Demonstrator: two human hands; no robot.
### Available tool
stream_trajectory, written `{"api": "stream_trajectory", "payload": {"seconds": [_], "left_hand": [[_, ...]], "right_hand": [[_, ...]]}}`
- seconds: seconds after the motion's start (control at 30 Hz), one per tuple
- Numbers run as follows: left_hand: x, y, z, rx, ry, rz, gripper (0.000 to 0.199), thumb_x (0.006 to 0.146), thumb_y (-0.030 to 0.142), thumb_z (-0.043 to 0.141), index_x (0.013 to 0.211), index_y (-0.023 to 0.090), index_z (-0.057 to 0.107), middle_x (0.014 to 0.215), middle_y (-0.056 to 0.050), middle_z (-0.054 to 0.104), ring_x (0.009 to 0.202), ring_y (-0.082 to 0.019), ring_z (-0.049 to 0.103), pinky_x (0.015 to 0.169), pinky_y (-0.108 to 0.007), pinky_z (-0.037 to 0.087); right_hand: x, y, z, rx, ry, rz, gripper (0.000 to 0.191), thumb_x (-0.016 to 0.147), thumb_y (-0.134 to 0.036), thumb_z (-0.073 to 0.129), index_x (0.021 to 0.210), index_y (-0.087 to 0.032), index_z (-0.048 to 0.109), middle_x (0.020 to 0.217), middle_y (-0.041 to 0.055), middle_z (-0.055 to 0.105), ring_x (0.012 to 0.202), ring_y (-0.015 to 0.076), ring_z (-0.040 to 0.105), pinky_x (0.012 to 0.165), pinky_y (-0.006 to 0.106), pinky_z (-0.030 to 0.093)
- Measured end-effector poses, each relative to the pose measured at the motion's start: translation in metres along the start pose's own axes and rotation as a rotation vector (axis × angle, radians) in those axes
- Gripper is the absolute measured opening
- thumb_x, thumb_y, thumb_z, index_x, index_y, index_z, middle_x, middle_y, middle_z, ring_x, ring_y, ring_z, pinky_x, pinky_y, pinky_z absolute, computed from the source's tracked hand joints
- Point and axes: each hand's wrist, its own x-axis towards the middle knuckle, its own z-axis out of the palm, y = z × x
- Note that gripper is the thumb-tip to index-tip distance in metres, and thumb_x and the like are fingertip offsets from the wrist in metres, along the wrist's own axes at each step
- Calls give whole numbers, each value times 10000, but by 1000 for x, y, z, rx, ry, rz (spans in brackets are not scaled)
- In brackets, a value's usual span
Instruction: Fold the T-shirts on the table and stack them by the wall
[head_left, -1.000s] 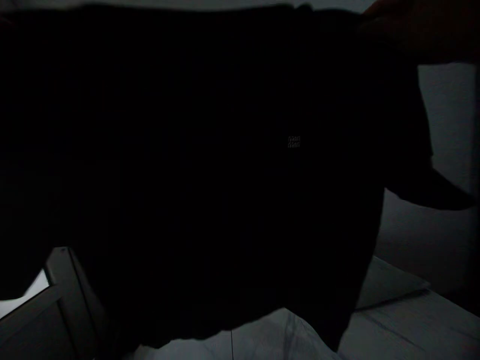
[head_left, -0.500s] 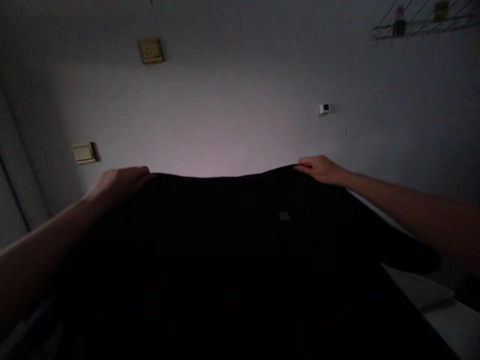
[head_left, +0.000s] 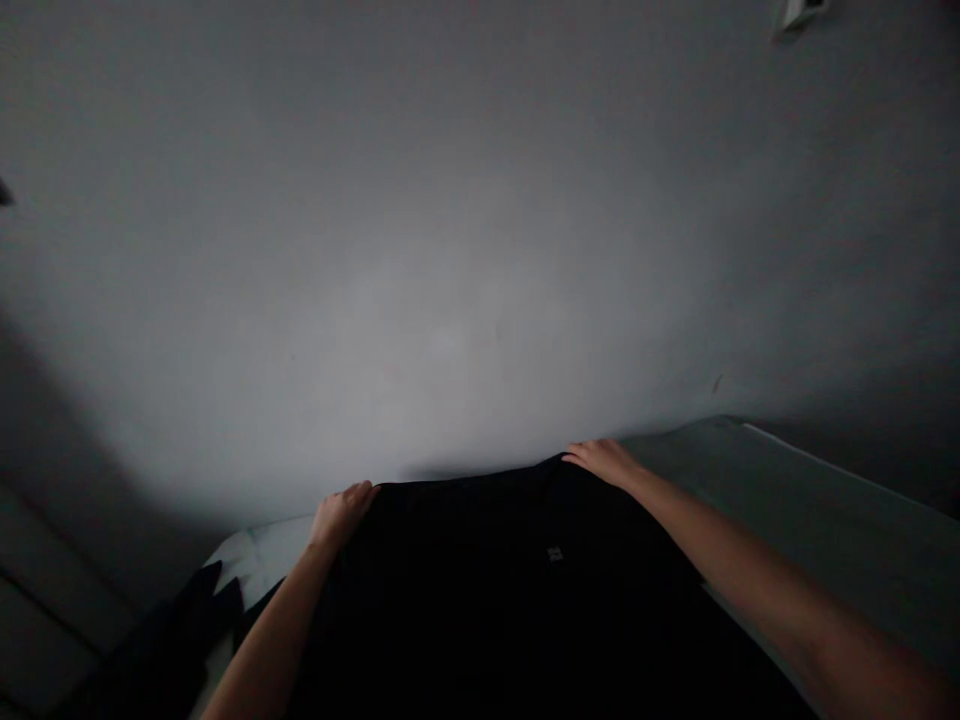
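Observation:
A black T-shirt (head_left: pixel 480 600) is stretched out in front of me, its upper edge pulled taut between my hands. My left hand (head_left: pixel 343 512) is closed on the edge at one shoulder. At the other shoulder my right hand (head_left: pixel 602 460) grips the cloth between thumb and fingers. A small pale print (head_left: pixel 554 554) shows on the chest, below and left of my right hand. The shirt's lower part runs out of view at the bottom, and its folds are lost in the dark.
Behind the shirt rises a pale wall (head_left: pixel 450 250). Under it lies a bed-like surface with a grey-green cover (head_left: pixel 810 520). Dark clothing (head_left: pixel 161 645) is heaped at the lower left. A small white device (head_left: pixel 802 14) is fixed high on the wall at the right.
Both hands have lowered the shirt from in front of the wall toward the bed-like surface, still holding its shoulders. My view has tilted down, and the wall sockets have left it.

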Motion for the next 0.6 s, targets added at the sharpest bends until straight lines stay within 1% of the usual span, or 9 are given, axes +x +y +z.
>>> {"api": "stream_trajectory", "payload": {"seconds": [0.1, 0.23, 0.33, 0.47, 0.6], "left_hand": [[8, 4, 13, -3, -56, 6, 383, 994, 437, 280, 975, 246, 611, 1009, -44, 729, 933, -208, 690, 739, -282, 477], [15, 7, 18, -7, -81, -11, 394, 988, 444, 298, 959, 233, 629, 1005, -61, 738, 951, -225, 687, 758, -302, 478], [19, 10, 22, 6, -96, -27, 394, 987, 433, 312, 984, 215, 640, 1018, -92, 737, 958, -247, 691, 763, -322, 487], [23, 16, 30, 22, -129, -12, 372, 984, 392, 354, 1029, 190, 663, 989, -135, 736, 969, -285, 698, 767, -357, 499], [24, 20, 33, 27, -124, -30, 395, 983, 335, 330, 1087, 169, 672, 1012, -175, 722, 992, -316, 690, 805, -410, 516]], "right_hand": [[5, 3, 11, 0, -33, -14, 310, 979, -385, 465, 1030, -240, 733, 1049, 98, 738, 1019, 292, 678, 870, 371, 509], [10, 3, 19, 0, -63, -14, 298, 958, -384, 510, 963, -222, 760, 1007, 118, 744, 997, 308, 683, 875, 394, 518], [12, 1, 25, 10, -68, 2, 292, 952, -382, 522, 947, -219, 764, 1036, 128, 737, 1030, 314, 670, 905, 410, 509], [11, -1, 34, 23, -71, 63, 324, 971, -396, 482, 1018, -210, 743, 1109, 147, 714, 1077, 319, 652, 912, 431, 504], [9, -6, 38, 30, -103, 151, 381, 994, -413, 418, 1114, -179, 694, 1081, 179, 716, 1030, 327, 675, 864, 453, 520]]}}
